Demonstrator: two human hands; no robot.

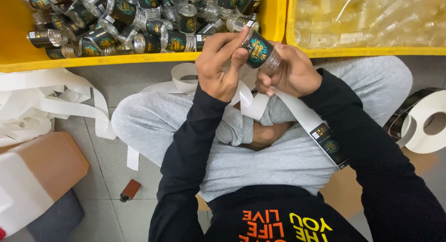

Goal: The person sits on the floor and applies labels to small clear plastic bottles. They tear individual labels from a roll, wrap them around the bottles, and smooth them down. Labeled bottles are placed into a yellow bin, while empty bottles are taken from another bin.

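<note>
I sit cross-legged on the floor and hold a small clear bottle (260, 50) with a dark label between both hands above my lap. My left hand (220, 68) grips its cap end with fingers curled over the top. My right hand (290, 72) holds the bottle's lower end and presses on the label. A white backing strip (297, 113) runs from under my hands across my right knee, with a dark label (331, 144) still stuck on it.
A yellow crate (139, 60) ahead holds several labelled bottles (121, 23). A second yellow crate (367, 50) at right holds unlabelled clear bottles. A label roll (429, 123) lies right, loose backing paper (60, 100) left, a cardboard box (44, 165) and a small brown object (130, 190) nearby.
</note>
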